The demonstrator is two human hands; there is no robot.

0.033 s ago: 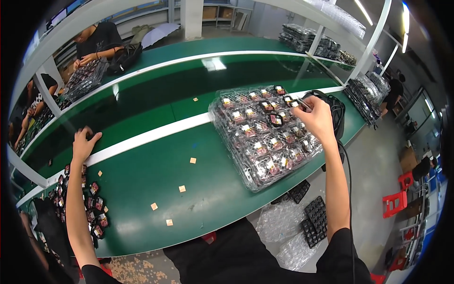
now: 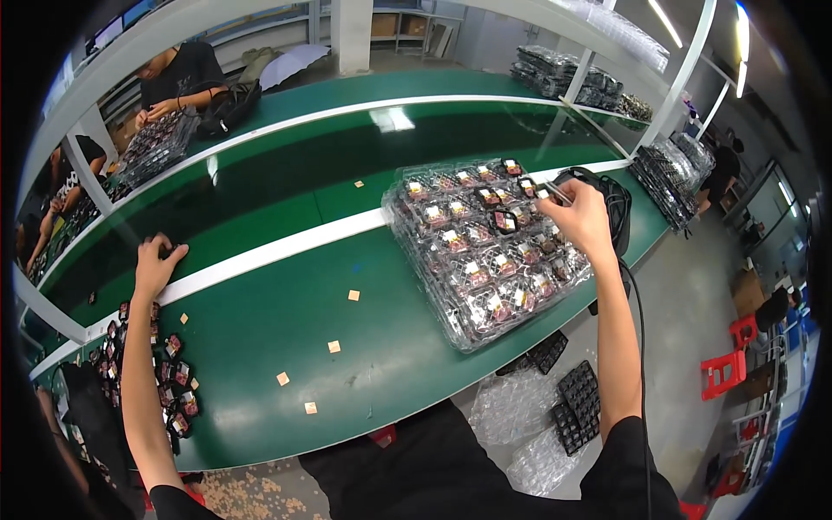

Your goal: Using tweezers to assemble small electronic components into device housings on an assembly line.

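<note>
Your right hand grips tweezers over a clear tray; your left hand hangs beside a white rail.

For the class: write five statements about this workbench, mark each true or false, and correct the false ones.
1. The right hand holds tweezers over a clear plastic tray. True.
2. The left hand rests on that tray. False: the left hand is apart from it, farther left.
3. Small black parts lie at the table's left end. True.
4. The table is white. False: it is green.
5. Small pale squares lie scattered on the table. True.
</note>
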